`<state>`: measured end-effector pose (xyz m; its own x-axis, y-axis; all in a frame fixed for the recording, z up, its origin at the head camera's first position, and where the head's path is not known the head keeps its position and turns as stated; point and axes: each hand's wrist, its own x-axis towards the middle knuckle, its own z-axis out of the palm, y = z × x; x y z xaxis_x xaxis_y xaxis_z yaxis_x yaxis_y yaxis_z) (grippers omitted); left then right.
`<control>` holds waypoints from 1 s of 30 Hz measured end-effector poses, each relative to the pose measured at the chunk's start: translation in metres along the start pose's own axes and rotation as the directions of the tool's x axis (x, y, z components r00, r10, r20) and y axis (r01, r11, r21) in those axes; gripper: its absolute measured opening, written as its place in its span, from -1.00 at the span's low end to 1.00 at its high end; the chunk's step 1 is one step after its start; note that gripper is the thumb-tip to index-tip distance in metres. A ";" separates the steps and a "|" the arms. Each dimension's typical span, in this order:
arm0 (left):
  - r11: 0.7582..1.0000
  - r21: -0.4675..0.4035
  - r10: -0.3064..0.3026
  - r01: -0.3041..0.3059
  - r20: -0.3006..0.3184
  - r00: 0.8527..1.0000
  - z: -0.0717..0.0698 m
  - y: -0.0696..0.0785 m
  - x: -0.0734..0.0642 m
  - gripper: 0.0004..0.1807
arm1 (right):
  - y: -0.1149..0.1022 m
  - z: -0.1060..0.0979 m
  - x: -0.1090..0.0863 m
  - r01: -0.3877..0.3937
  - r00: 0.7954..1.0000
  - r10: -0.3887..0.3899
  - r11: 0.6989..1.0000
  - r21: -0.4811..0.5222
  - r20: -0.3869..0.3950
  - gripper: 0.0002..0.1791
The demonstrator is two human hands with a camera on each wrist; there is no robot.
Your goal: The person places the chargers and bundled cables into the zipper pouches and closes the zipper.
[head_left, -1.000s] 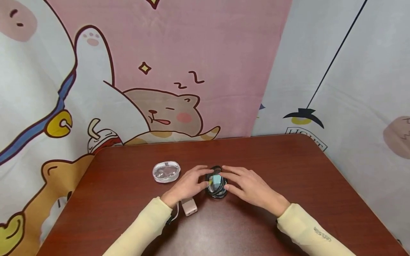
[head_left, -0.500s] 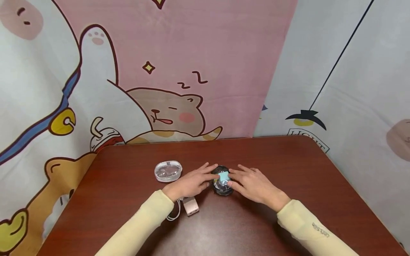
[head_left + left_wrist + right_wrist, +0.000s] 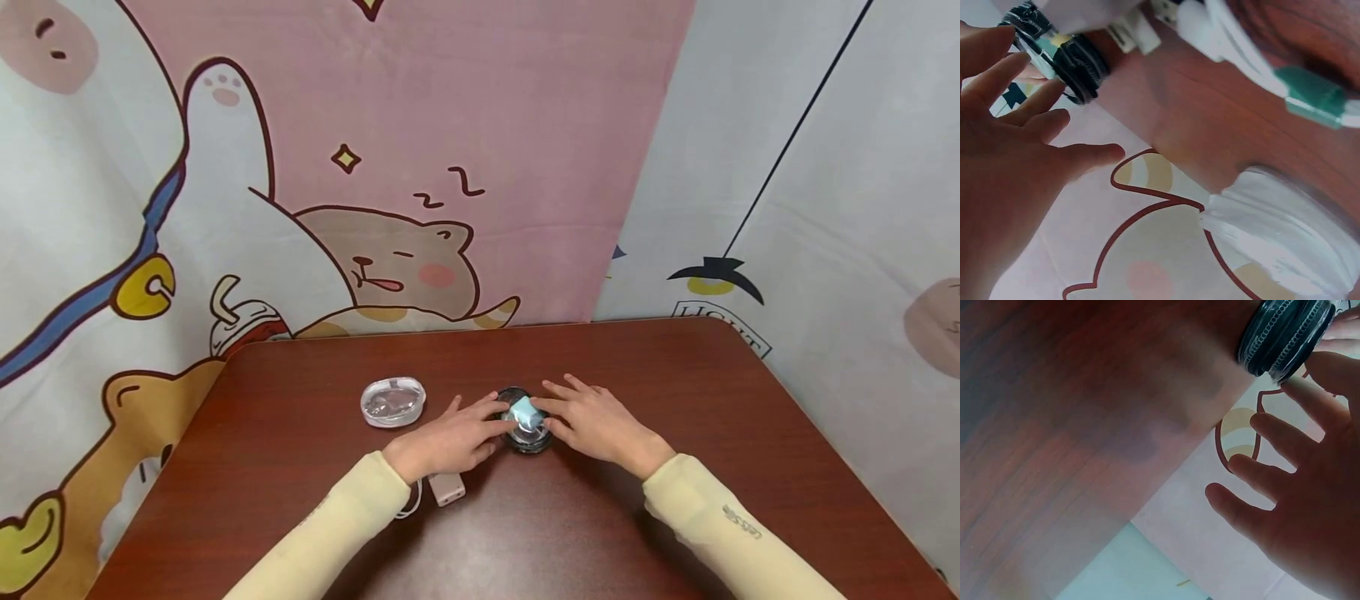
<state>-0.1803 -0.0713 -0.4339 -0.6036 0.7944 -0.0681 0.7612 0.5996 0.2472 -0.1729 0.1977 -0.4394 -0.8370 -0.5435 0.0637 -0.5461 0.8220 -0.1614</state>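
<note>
A small round clear case (image 3: pixel 529 444) with black zippered trim lies on the table between the hands, a light blue item (image 3: pixel 527 412) showing at its top. My left hand (image 3: pixel 453 439) has its fingers extended, the fingertips at the case's left side. From the other side, my right hand (image 3: pixel 600 423) reaches to the case with spread fingers, its thumb and index tips at the edge. Two zipper rows on the case's black side (image 3: pixel 1285 337) show in the right wrist view. Beside the left hand's wrist sits a pale pink charger plug (image 3: pixel 447 490), partly hidden by that hand.
An oval clear pouch (image 3: pixel 393 403) with white trim stands behind the left hand. A white cable (image 3: pixel 408 507) lies by the charger; a green band (image 3: pixel 1313 97) wraps it in the left wrist view. The brown table (image 3: pixel 637 358) ends at a cartoon-print curtain.
The case has shifted slightly right and turned, and its blue item is angled differently. Both hands have moved with it, the left one reaching farther right and the fingers spreading.
</note>
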 end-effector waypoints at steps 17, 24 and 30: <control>0.987 0.125 0.123 -0.105 -0.146 0.982 0.005 0.002 0.004 -0.57 | 0.001 0.004 0.007 0.026 0.999 -0.031 0.992 0.120 0.037 -0.54; 0.976 0.191 0.132 -0.101 -0.156 0.979 0.007 0.006 0.006 -0.57 | -0.005 0.004 -0.004 -0.024 0.985 0.043 0.993 0.115 -0.166 -0.53; 0.978 0.176 0.138 -0.110 -0.157 0.978 0.010 0.007 0.011 -0.56 | -0.013 0.004 -0.018 -0.124 0.949 0.151 0.986 0.113 -0.277 -0.80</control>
<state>-0.1793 -0.0569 -0.4425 -0.5224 0.8443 0.1193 0.8527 0.5164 0.0787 -0.1505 0.1958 -0.4422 -0.8868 -0.3443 0.3084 -0.4302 0.8587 -0.2786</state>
